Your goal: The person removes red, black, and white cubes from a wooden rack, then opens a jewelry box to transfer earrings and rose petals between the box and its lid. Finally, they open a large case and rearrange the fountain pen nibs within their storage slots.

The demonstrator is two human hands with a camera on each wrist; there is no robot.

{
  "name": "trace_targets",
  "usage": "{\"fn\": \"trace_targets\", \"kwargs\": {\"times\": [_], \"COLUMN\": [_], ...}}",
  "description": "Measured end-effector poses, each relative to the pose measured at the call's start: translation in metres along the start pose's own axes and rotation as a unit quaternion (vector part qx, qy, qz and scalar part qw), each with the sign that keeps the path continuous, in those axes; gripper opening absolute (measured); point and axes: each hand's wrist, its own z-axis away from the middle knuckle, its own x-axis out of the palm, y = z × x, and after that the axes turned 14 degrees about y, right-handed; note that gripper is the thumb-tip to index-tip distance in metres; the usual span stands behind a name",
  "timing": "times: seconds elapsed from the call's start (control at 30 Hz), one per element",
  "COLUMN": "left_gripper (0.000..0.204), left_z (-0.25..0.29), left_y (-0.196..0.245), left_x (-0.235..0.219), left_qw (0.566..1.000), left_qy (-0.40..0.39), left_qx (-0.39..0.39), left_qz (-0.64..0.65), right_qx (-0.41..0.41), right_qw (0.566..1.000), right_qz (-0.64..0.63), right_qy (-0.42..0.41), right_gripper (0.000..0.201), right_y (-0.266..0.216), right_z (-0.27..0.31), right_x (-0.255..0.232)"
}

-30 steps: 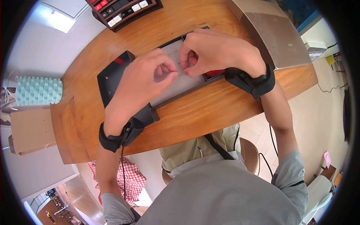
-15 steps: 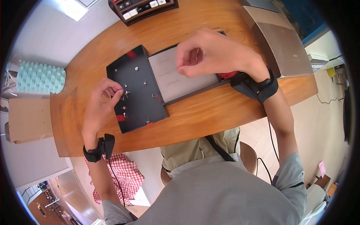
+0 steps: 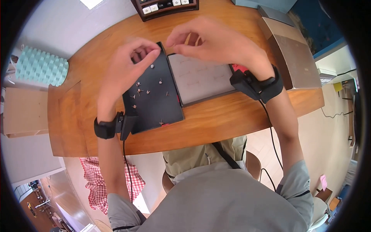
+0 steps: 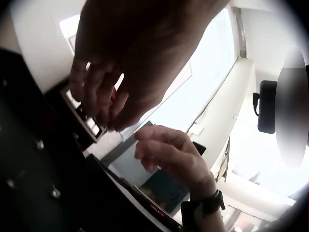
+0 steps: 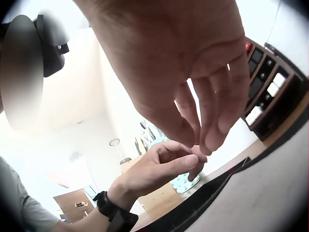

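A shallow black tray [image 3: 154,104] holds several small jewellery pieces with bright stones [image 3: 160,81], scattered over its floor. Against its right side lies a box with a grey slotted pad [image 3: 201,79]. My left hand [image 3: 133,63] hovers over the tray's far left part, fingers curled and thumb near the fingertips; I cannot tell whether a small piece sits between them. Above the far edge of the grey pad hangs my right hand [image 3: 216,40], its fingers loosely bent and nothing visible in them. Both hands' fingertips face each other closely in the right wrist view.
A dark wooden rack with white and black compartments [image 3: 166,7] stands at the back of the wooden table [image 3: 89,100]. To the right is a brown cardboard box [image 3: 295,62]. A mint-green woven basket [image 3: 42,65] and another cardboard box [image 3: 25,110] sit at the left.
My left hand went from the grey pad to the black tray's left side, then lifted toward the far edge. My right hand shifted slightly farther back, its fingers opening out. The head view turned.
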Motion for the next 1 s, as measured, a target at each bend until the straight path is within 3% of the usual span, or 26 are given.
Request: {"fn": "trace_targets", "kwargs": {"times": [0.03,0.1,0.23,0.3,0.33,0.4,0.5,0.6,0.67,0.8,1.0], "left_gripper": [0.016,0.022,0.024,0.026,0.026,0.028,0.026,0.026,0.027,0.029,0.030], "left_z": [-0.008,-0.020,-0.032,-0.033,-0.030,-0.024,-0.014,-0.007,-0.006,-0.003,-0.001], "left_y": [-0.003,-0.008,-0.008,-0.023,-0.034,-0.053,-0.047,-0.034,-0.034,-0.027,-0.016], "left_x": [0.003,0.009,0.001,0.000,0.002,0.009,0.016,0.022,0.022,0.023,0.018], "left_qw": [1.000,0.992,0.978,0.934,0.933,0.888,0.916,0.928,0.931,0.953,0.953], "left_qy": [0.001,0.008,0.052,0.031,0.031,0.018,0.016,-0.043,-0.053,-0.073,-0.106], "left_qx": [0.001,0.002,-0.030,-0.110,-0.111,-0.163,-0.155,-0.154,-0.150,-0.148,-0.141], "left_qz": [0.003,0.127,0.198,0.338,0.341,0.429,0.371,0.336,0.327,0.255,0.245], "right_qx": [0.003,0.008,0.034,0.050,0.055,0.063,0.079,0.086,0.049,0.058,0.041], "right_qw": [1.000,1.000,0.992,0.988,0.987,0.985,0.973,0.977,0.974,0.968,0.961], "right_qz": [0.011,0.023,0.106,0.127,0.117,0.111,0.165,0.160,0.205,0.234,0.268], "right_qy": [-0.004,-0.007,-0.059,-0.078,-0.096,-0.116,-0.139,-0.114,-0.087,-0.067,-0.056], "right_gripper": [0.022,0.022,0.022,0.022,0.022,0.022,0.022,0.021,0.020,0.020,0.025], "right_y": [0.003,0.010,0.015,0.016,0.018,0.017,0.012,0.015,0.013,0.008,-0.002], "right_z": [-0.001,-0.001,-0.006,-0.006,-0.005,-0.004,-0.002,0.003,0.007,0.015,0.020], "right_x": [-0.007,-0.020,-0.031,-0.030,-0.027,-0.029,-0.030,-0.027,-0.026,-0.018,-0.016]}}
